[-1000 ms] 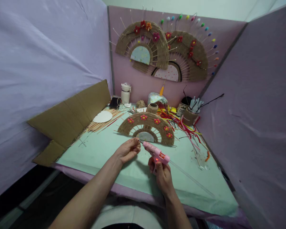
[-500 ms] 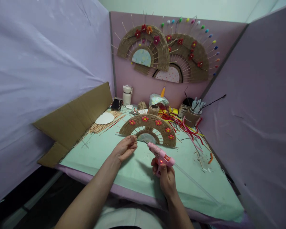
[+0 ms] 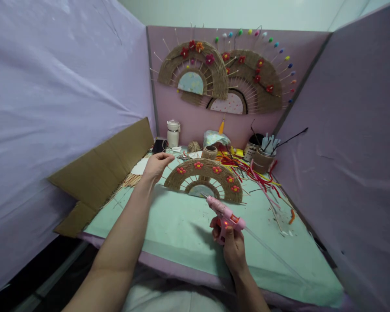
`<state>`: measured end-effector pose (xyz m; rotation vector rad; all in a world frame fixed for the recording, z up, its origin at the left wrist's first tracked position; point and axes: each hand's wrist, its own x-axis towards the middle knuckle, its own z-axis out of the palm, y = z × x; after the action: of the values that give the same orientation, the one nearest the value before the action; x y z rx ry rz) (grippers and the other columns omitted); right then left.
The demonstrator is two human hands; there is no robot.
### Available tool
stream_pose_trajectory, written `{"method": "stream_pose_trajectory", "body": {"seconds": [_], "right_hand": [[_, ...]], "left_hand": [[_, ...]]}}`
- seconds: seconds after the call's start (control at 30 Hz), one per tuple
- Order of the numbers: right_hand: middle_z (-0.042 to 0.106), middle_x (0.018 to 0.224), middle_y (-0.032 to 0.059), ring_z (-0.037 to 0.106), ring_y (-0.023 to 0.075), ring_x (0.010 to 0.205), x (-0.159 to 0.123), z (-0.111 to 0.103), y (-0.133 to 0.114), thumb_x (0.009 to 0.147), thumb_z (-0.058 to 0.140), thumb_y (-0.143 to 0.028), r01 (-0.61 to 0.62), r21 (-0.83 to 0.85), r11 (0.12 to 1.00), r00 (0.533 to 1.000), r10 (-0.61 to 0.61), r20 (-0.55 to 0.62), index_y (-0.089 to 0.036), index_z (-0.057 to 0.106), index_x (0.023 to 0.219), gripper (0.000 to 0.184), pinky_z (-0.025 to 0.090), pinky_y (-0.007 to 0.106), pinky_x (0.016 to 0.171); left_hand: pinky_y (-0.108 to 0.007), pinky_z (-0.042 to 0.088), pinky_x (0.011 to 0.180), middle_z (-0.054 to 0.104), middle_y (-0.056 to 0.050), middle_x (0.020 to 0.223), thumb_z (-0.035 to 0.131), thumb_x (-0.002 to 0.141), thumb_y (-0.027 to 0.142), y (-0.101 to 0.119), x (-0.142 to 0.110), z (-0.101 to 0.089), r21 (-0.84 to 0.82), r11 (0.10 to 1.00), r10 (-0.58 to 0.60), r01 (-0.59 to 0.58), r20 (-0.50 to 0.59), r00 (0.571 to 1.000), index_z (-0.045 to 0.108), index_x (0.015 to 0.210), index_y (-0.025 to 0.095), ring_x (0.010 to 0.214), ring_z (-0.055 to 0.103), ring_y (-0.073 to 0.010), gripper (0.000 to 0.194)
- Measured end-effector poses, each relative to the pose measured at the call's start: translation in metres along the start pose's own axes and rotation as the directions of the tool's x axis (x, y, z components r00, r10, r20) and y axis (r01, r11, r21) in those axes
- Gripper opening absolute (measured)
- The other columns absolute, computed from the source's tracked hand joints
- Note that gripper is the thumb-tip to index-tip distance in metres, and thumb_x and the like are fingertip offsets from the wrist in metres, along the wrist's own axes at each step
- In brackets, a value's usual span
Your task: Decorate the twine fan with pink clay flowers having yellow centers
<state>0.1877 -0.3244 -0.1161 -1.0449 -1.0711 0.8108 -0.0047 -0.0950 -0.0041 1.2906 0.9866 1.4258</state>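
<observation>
A pink glue gun (image 3: 225, 213) is held by its handle in my right hand (image 3: 232, 247); its red light glows, its nozzle points up and left, and a long clear glue stick (image 3: 269, 249) sticks out of its back. My left hand (image 3: 158, 166) is raised at the left end of a half-round twine fan (image 3: 204, 167), finger and thumb pinched together. Whatever sits in that pinch is too small to make out. Red flowers (image 3: 217, 169) with yellow centres dot the fan's twine band, and thin sticks radiate across its gap around a pale half-circle (image 3: 201, 190).
Behind the fan stand a twine roll (image 3: 209, 152), a twine ball (image 3: 194, 146) and a white bottle (image 3: 173, 133). Red and yellow pipe cleaners (image 3: 237, 164) lie right, near a twine-wrapped pot (image 3: 262, 160). Cardboard (image 3: 107, 160) leans left. Finished fans (image 3: 195, 65) hang on the back panel.
My left hand has moved from beside the glue gun's nozzle up and left to the fan's left end. The glue gun has shifted slightly right and down in view.
</observation>
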Motion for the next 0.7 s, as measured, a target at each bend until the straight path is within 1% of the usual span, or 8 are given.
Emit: {"method": "stream_pose_trajectory", "body": {"seconds": [0.07, 0.17, 0.3, 0.43, 0.5, 0.63, 0.7], "right_hand": [[0.054, 0.062, 0.0021, 0.046, 0.0128, 0.052, 0.0, 0.0, 0.0, 0.088, 0.041, -0.068, -0.006, -0.008, 1.0, 1.0, 0.006, 0.009, -0.018, 0.067, 0.083, 0.056, 0.035, 0.025, 0.047], [0.053, 0.06, 0.0015, 0.046, 0.0131, 0.052, 0.001, 0.001, -0.003, 0.088, 0.042, -0.068, -0.016, -0.007, 1.0, 1.0, 0.016, 0.019, -0.019, 0.066, 0.084, 0.055, 0.035, 0.025, 0.046], [0.054, 0.061, 0.001, 0.045, 0.0121, 0.051, 0.002, 0.002, -0.007, 0.087, 0.044, -0.069, -0.026, 0.003, 1.0, 0.999, 0.025, 0.019, -0.019, 0.065, 0.084, 0.055, 0.034, 0.025, 0.046], [0.056, 0.064, 0.0017, 0.045, 0.0119, 0.051, 0.003, 0.002, -0.01, 0.086, 0.042, -0.071, -0.027, -0.004, 1.0, 0.999, 0.027, 0.028, -0.017, 0.064, 0.084, 0.058, 0.035, 0.025, 0.046], [0.057, 0.065, 0.0022, 0.045, 0.0119, 0.052, 0.003, 0.003, -0.011, 0.086, 0.042, -0.071, -0.026, -0.01, 1.0, 0.999, 0.027, 0.028, -0.016, 0.064, 0.084, 0.059, 0.035, 0.025, 0.047], [0.053, 0.061, 0.0008, 0.046, 0.0125, 0.053, 0.002, 0.003, -0.013, 0.087, 0.041, -0.071, -0.041, -0.022, 0.999, 0.999, 0.042, 0.032, -0.016, 0.064, 0.084, 0.06, 0.036, 0.025, 0.048], [0.055, 0.063, 0.0016, 0.046, 0.0126, 0.053, 0.002, 0.003, -0.014, 0.087, 0.04, -0.072, -0.045, -0.029, 0.999, 0.998, 0.046, 0.032, -0.016, 0.064, 0.083, 0.061, 0.037, 0.026, 0.048]], "left_hand": [[-0.026, 0.038, 0.058, 0.059, 0.001, 0.056, 0.085, 0.044, 0.037, -0.004, 0.005, 0.002, 0.02, 1.0, -0.022, 0.021, 0.033, 0.999, 0.068, 0.06, 0.016, 0.055, 0.047, -0.0104, 0.032], [-0.026, 0.039, 0.059, 0.06, 0.0, 0.057, 0.085, 0.044, 0.037, -0.006, 0.009, -0.001, 0.059, 0.998, -0.034, 0.031, 0.059, 0.998, 0.068, 0.059, 0.016, 0.058, 0.049, -0.0116, 0.031], [-0.027, 0.04, 0.062, 0.064, -0.002, 0.062, 0.084, 0.047, 0.034, -0.002, 0.014, -0.004, 0.126, 0.992, -0.026, 0.013, 0.096, 0.995, 0.07, 0.062, 0.017, 0.061, 0.053, -0.0131, 0.026], [-0.026, 0.04, 0.063, 0.065, -0.001, 0.063, 0.084, 0.049, 0.034, 0.003, 0.019, -0.002, 0.177, 0.984, -0.022, -0.006, 0.158, 0.987, 0.071, 0.062, 0.017, 0.062, 0.052, -0.0126, 0.025], [-0.026, 0.04, 0.063, 0.065, -0.002, 0.063, 0.084, 0.048, 0.036, 0.004, 0.02, 0.0, 0.191, 0.982, -0.028, -0.007, 0.181, 0.983, 0.071, 0.062, 0.017, 0.061, 0.052, -0.0128, 0.027], [-0.027, 0.04, 0.063, 0.064, -0.003, 0.063, 0.085, 0.045, 0.037, 0.002, 0.022, 0.002, 0.197, 0.981, -0.041, 0.001, 0.199, 0.979, 0.07, 0.06, 0.017, 0.061, 0.052, -0.0133, 0.029], [-0.027, 0.039, 0.063, 0.064, -0.003, 0.063, 0.085, 0.045, 0.037, 0.0, 0.023, 0.003, 0.19, 0.982, -0.045, 0.005, 0.207, 0.977, 0.07, 0.06, 0.017, 0.061, 0.052, -0.0132, 0.029]]}}
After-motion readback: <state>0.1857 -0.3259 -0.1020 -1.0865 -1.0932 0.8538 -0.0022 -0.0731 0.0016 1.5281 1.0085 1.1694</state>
